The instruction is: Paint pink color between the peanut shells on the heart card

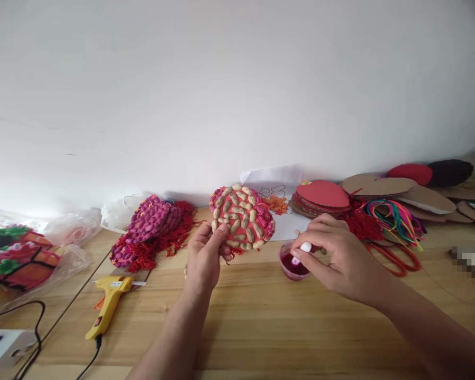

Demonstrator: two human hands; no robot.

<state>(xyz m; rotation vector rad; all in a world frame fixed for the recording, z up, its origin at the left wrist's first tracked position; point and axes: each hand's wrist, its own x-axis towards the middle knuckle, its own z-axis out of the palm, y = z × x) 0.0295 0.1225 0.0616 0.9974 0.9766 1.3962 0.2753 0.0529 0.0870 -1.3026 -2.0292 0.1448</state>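
Note:
My left hand (pixel 203 250) grips the lower left edge of a round red peanut disc (pixel 243 224), thumb on the front. Unpainted peanuts in their shells cover the face of the disc. Magenta, shiny peanuts show at its right side; whether they belong to this disc or to another behind it, I cannot tell. My right hand (pixel 332 258) pinches the white handle of a slim tool, likely a brush (pixel 305 247). Its tip is down inside a small plastic cup (pixel 295 274) of dark red-purple paint, hidden from view.
Finished-looking purple peanut discs (pixel 154 221) with red yarn lie at left. A yellow glue gun (pixel 110 303) with a cord lies nearer me, by a white power strip (pixel 10 345). At right are red cardboard discs (pixel 322 193), coloured cords (pixel 391 219) and orange-handled scissors (pixel 398 264).

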